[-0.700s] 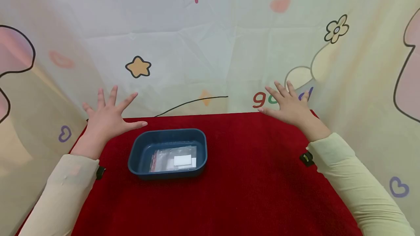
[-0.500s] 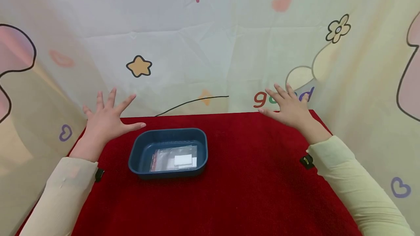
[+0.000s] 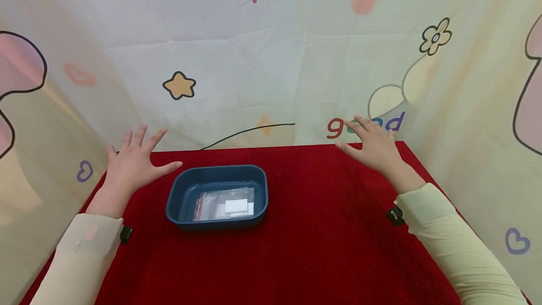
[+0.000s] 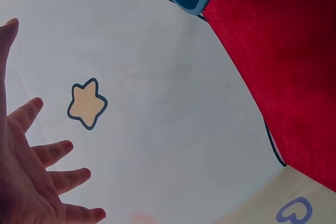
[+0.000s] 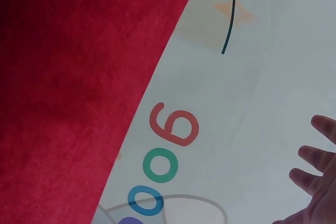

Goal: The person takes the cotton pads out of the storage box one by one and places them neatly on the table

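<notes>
My left hand (image 3: 132, 166) hovers with spread fingers just left of a blue plastic tub (image 3: 175, 201), apart from it. Inside the tub lie clear zip bags (image 3: 211, 204) with reddish edges, and a small white rectangle (image 3: 236, 206) shows on them. Over the far right of the red cloth, my right hand (image 3: 377, 152) is held up, fingers spread and holding nothing. A corner of the tub (image 4: 194, 3) appears at the top of the left wrist view. The right wrist view catches only some fingers of the right hand (image 5: 317, 177).
Red cloth (image 3: 322, 229) covers the table, its far edge meeting a pale printed curtain (image 3: 271, 69) that also hangs at both sides. Dark wrist straps or cameras (image 3: 395, 215) sit under the cuffs.
Both hands have sunk slightly, and the left has drawn back a little toward the lower left. The fingers look a bit less stretched. The tub and bags stay in place.
</notes>
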### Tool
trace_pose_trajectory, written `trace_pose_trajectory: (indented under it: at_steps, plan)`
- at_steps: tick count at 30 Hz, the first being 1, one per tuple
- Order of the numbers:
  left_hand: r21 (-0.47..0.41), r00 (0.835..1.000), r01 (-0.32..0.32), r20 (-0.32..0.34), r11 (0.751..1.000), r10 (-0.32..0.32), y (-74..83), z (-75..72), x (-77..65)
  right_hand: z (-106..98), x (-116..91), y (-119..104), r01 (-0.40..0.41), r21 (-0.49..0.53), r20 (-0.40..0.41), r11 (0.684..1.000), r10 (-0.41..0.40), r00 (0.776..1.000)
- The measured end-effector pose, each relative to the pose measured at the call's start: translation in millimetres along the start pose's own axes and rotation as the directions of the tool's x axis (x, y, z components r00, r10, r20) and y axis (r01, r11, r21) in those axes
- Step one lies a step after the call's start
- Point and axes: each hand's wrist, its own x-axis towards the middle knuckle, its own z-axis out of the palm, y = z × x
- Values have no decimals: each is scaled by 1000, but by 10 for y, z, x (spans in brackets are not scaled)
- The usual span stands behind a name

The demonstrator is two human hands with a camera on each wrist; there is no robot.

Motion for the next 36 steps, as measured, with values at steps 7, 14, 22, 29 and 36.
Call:
trace_pose_trajectory:
  at_steps: [7,14,22,29,36]
  plan:
    - [-18,999,0,-43,1000,-1,-47,49,-80,94,-49,5,32,50,-26,998,-31,999]
    - [-43,996,-5,-86,999,2,-68,139,-186,163,-79,-7,60,83,-36,995,-57,998]
    - [-92,993,-3,-120,996,-8,-129,286,-285,253,-99,-57,59,126,-26,990,-56,998]
    - [-150,991,13,-128,989,-32,-165,370,-357,335,-134,-108,66,178,-55,982,-57,997]
    - [-292,995,49,-73,955,-73,-159,457,-397,396,-142,-169,78,228,-73,970,-63,995]
